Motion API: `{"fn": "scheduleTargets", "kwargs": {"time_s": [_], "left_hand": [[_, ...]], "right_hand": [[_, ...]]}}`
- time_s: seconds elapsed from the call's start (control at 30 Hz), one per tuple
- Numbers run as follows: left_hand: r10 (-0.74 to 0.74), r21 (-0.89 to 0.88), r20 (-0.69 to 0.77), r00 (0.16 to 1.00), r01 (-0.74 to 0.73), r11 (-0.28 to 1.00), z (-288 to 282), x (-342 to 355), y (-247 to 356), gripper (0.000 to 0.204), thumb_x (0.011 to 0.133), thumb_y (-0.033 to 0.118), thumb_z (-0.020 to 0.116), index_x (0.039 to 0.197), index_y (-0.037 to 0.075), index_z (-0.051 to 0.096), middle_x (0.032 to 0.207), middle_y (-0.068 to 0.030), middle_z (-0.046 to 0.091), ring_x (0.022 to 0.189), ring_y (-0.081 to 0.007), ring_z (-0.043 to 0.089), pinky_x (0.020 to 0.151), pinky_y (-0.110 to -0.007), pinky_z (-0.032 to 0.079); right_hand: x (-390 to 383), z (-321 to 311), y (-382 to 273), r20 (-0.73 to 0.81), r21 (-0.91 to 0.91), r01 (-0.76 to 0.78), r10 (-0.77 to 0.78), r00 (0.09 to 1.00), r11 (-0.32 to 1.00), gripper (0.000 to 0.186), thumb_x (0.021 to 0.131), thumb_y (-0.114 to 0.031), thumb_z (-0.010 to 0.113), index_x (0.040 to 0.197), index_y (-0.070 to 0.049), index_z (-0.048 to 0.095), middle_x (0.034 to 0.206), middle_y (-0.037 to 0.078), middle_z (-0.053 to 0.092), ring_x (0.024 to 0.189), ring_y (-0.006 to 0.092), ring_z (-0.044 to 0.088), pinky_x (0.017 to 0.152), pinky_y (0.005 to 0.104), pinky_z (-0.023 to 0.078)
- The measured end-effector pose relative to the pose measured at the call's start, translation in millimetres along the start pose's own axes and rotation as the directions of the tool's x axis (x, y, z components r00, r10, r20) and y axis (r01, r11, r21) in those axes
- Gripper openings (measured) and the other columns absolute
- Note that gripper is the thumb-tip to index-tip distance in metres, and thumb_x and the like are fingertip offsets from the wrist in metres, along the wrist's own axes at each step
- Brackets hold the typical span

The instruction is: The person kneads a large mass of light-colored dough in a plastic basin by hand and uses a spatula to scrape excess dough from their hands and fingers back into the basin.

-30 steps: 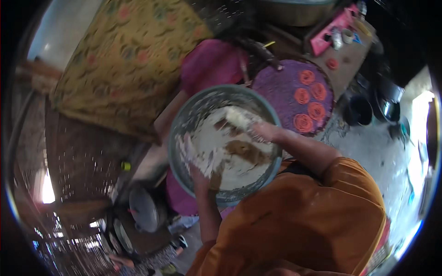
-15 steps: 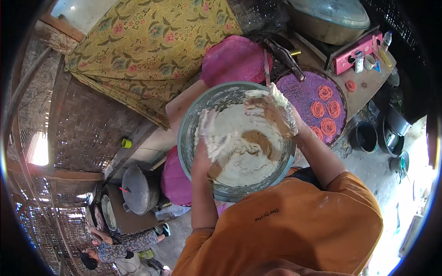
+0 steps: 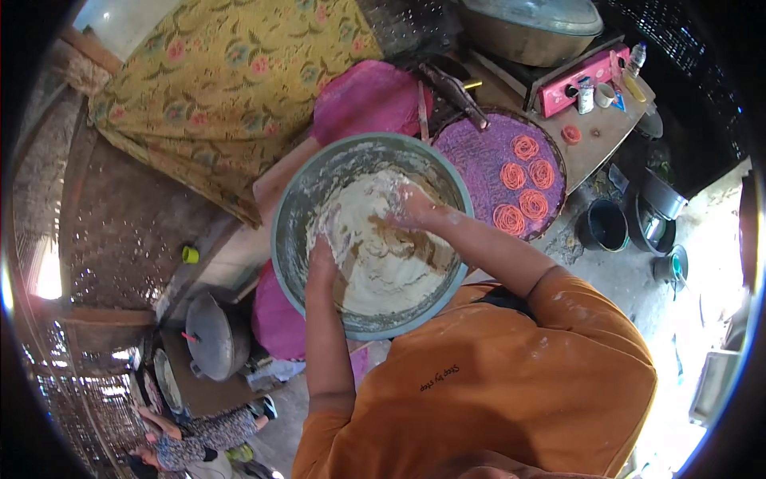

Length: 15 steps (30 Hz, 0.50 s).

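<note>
A wide grey-green basin [image 3: 465, 188] holds a pale floury mixture [image 3: 399, 279], white on top with wetter tan patches. Both my hands are down in it, coated with flour. My left hand [image 3: 323, 254] is sunk in the mixture toward the basin's left side, its fingers hidden. Farther across, my right hand [image 3: 412, 206] presses into the heaped white flour [image 3: 351, 211]; its fingertips are covered too. Whether either hand closes around any of the mixture, I cannot tell.
Right of the basin, a round purple-covered tray [image 3: 471, 152] carries several orange noodle-like coils [image 3: 533, 204]. Beyond stand a pink stove [image 3: 558, 94] and a large lidded pot [image 3: 531, 32]. Dark buckets [image 3: 602, 226] sit on the right. Another person [image 3: 215, 431] is at lower left.
Both hands, raised above the mixture before with floury fingers showing, have come down into it. The whole view has shifted, so the basin appears farther left.
</note>
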State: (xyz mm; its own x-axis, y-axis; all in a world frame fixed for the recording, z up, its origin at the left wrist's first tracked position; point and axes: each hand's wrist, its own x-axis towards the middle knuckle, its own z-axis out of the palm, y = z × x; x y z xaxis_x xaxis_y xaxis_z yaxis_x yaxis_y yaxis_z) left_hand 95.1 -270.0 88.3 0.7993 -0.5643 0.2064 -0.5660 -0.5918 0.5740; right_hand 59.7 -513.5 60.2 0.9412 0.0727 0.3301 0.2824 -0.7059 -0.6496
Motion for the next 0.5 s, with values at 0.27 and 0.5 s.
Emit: {"fn": "scheduleTargets", "kwargs": {"time_s": [0.27, 0.5], "left_hand": [[0.078, 0.103, -0.062, 0.995, -0.071, 0.992, -3, -5, 19, 0.055, 0.087, 0.013, 0.061, 0.139, 0.008, 0.044, 0.136, -0.0176, 0.048, 0.126, -0.0360, 0.044, 0.109, -0.039, 0.033], [-0.131, 0.009, -0.065, 0.989, 0.132, 0.991, 23, -18, -41, 0.050, 0.089, 0.018, 0.061, 0.136, 0.009, 0.048, 0.136, -0.0158, 0.049, 0.128, -0.0333, 0.043, 0.110, -0.039, 0.031]], "right_hand": [[-17, 1, 15, 0.215, -0.207, 0.086, -0.040, 0.976, 0.975, 0.052, 0.076, -0.025, 0.063, 0.125, -0.008, 0.057, 0.125, 0.021, 0.056, 0.118, 0.0367, 0.052, 0.104, 0.0424, 0.040], [-8, -18, -21, 0.361, -0.250, 0.044, 0.051, 0.931, 0.967, 0.051, 0.078, -0.022, 0.059, 0.127, -0.007, 0.056, 0.123, 0.019, 0.060, 0.115, 0.0364, 0.054, 0.102, 0.0421, 0.042]]}}
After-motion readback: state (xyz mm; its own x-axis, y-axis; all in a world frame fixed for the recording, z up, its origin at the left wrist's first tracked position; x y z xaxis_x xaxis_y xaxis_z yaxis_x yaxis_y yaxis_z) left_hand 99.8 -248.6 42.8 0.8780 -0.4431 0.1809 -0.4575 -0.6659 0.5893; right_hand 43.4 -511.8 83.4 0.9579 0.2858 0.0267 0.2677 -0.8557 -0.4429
